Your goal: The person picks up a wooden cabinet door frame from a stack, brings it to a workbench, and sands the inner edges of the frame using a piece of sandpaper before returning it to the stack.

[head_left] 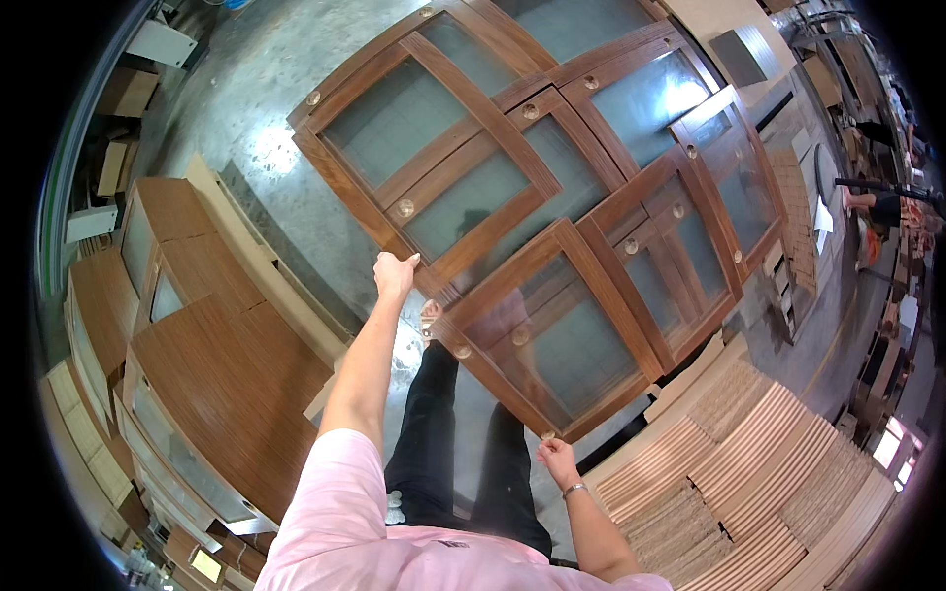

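Note:
Wood-framed glass panels (473, 212) lie stacked in front of me, with several clear round discs (405, 208) on their frames. My left hand (395, 274) is closed on the left edge of one brown frame, its thumb on top. Nearest me lies another glass panel in a wooden frame (616, 340). At this panel's near corner, my right hand (559, 461) has its fingers curled together, right beside a clear round disc (549, 436). What those fingers hold, if anything, is too small to make out.
Brown wood-grain boards and cabinet-like pieces (222, 379) stand stacked to my left, beside a long pale board (261, 261). Bundled boards (729, 463) are piled at the lower right. Other people (872, 205) are at the far right. Concrete floor (271, 74) shows at the upper left.

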Available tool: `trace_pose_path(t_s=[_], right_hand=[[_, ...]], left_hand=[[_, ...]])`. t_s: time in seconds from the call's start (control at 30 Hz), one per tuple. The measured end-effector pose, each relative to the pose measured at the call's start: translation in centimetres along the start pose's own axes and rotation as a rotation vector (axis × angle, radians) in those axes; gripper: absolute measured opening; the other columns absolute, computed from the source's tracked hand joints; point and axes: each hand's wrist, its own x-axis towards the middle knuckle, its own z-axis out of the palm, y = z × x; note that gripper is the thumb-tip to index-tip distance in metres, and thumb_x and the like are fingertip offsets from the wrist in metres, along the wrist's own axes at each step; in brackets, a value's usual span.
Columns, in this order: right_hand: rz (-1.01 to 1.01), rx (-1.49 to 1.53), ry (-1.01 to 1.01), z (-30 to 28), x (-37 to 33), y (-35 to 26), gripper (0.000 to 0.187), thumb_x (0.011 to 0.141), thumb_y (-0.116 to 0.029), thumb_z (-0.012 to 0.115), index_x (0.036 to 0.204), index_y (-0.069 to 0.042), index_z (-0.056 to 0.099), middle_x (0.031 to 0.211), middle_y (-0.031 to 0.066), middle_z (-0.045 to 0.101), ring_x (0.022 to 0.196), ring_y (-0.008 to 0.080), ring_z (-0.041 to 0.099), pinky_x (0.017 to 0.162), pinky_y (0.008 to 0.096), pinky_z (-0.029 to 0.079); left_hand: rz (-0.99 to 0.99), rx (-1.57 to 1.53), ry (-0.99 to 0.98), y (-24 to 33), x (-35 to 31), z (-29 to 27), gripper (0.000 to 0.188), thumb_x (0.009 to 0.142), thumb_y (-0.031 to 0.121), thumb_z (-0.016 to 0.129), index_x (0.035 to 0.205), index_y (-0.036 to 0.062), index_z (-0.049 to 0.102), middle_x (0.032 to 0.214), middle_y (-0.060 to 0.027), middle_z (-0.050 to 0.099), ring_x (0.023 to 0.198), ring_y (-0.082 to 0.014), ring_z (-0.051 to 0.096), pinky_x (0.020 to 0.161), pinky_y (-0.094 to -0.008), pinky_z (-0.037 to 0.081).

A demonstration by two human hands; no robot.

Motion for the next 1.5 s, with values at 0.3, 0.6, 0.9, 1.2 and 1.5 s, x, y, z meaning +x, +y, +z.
trace_pose_path(t_s=[0.3,0.6,0.9,1.2,1.5], right_hand=[[0.01,0.089,0.072,-0.5,0.9,2.3,0.007,0.088,-0.009,0.059,0.091,-0.002,0.06,0.077,0.0017,0.062,0.067,0.0095,0.059,0.06,0.022,0.046],[0.029,0.147,0.338,-5.8,3.4,2.5,0.029,0.08,-0.013,0.068,0.102,0.002,0.06,0.09,0.0068,0.063,0.08,0.0156,0.059,0.075,0.0284,0.048],[0.046,0.427,0.695,-11.4,7.7,0.4,0.062,0.075,-0.011,0.071,0.127,0.009,0.044,0.127,0.0214,0.052,0.118,0.0291,0.049,0.099,0.0367,0.038],[-0.021,0.605,0.531,-12.0,9.9,0.1,0.019,0.08,-0.002,0.064,0.099,0.003,0.062,0.092,0.0074,0.066,0.08,0.017,0.064,0.071,0.0296,0.05],[0.036,0.603,0.737,-10.4,8.2,-4.7,0.018,0.068,-0.01,0.072,0.069,-0.002,0.056,0.075,0.0044,0.057,0.072,0.016,0.052,0.068,0.033,0.042]], left_hand=[[0.001,-0.012,-0.023,4.2,-1.8,-0.8,0.042,0.079,0.032,0.072,0.085,-0.0093,0.061,0.089,-0.0227,0.066,0.063,-0.0285,0.067,0.065,-0.0393,0.054],[0.071,0.034,-0.082,1.4,-2.3,-0.3,0.048,0.086,0.045,0.059,0.087,-0.0022,0.057,0.075,-0.0116,0.063,0.054,-0.0186,0.064,0.04,-0.0307,0.049],[-0.198,-0.411,-0.479,-5.3,-13.7,3.3,0.061,0.087,0.046,0.06,0.12,-0.0033,0.047,0.104,-0.0172,0.06,0.07,-0.0278,0.066,0.062,-0.0358,0.055],[-0.243,-0.355,-0.432,-5.4,-12.6,3.8,0.045,0.086,0.038,0.065,0.1,-0.0042,0.056,0.081,-0.0117,0.063,0.061,-0.0196,0.061,0.058,-0.0323,0.053],[-0.192,-0.409,-0.416,-5.7,-11.5,3.5,0.037,0.087,0.036,0.065,0.091,-0.0002,0.057,0.073,-0.006,0.059,0.052,-0.0137,0.057,0.05,-0.0267,0.05]])
